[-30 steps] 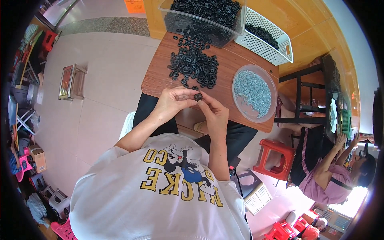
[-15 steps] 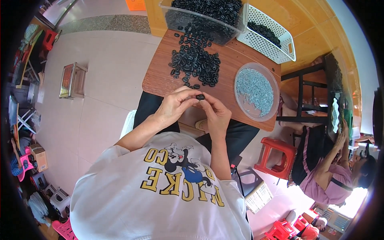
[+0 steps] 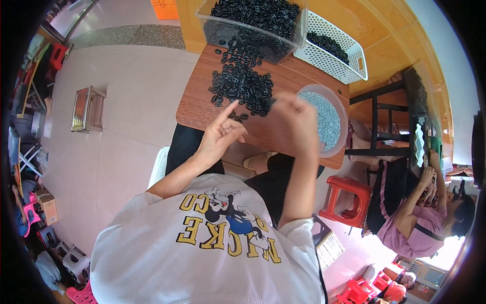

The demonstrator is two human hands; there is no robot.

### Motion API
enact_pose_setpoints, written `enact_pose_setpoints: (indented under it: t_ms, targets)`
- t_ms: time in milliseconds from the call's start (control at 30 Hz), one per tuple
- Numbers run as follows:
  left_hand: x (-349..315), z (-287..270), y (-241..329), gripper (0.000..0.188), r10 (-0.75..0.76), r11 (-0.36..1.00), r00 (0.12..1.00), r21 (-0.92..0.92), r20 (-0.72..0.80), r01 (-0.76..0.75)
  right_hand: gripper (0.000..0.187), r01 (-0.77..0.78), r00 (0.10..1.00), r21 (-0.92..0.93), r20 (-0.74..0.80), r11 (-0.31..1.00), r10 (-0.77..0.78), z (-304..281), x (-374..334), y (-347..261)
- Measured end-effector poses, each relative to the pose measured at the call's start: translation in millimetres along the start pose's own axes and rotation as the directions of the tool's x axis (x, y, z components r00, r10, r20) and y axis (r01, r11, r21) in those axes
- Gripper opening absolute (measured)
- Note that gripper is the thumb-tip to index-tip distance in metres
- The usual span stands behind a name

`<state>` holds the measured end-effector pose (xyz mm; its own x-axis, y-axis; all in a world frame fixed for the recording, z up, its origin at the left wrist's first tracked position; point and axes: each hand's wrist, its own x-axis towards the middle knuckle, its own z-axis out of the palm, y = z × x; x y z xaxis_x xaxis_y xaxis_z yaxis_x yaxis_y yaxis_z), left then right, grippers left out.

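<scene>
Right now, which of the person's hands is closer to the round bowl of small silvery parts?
The right hand. It is raised just beside the bowl's left rim, next to the silvery parts. The left hand is farther left, over the table's near edge below the loose black rings.

We hold our left hand (image 3: 220, 133) raised over the near edge of the wooden table (image 3: 197, 104), index finger up. Our right hand (image 3: 296, 117) is blurred, just beside the bowl (image 3: 340, 147) of pale small parts. Black rings (image 3: 243, 86) lie heaped ahead, below the clear bin (image 3: 212, 28) and white basket (image 3: 349, 68).
</scene>
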<state>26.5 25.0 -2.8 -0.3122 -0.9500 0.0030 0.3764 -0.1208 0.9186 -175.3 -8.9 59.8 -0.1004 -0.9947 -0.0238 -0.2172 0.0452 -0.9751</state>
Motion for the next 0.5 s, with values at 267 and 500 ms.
enact_pose_setpoints:
  t_ms: [267, 500]
  targets:
    - [-6, -46, -13, 0.039, -0.021, 0.980, 0.983, 0.192, -0.180, 0.056, 0.054, 0.081, 0.938, -0.116, -0.326, 0.990, -0.115, -68, 90, 1]
    - [-4, -59, -15, 0.030, -0.049, 0.979, 0.972, 0.182, -0.231, 0.092, 0.011, 0.455, 0.890, -0.444, 0.219, 0.772, -0.399, 61, 20, 57]
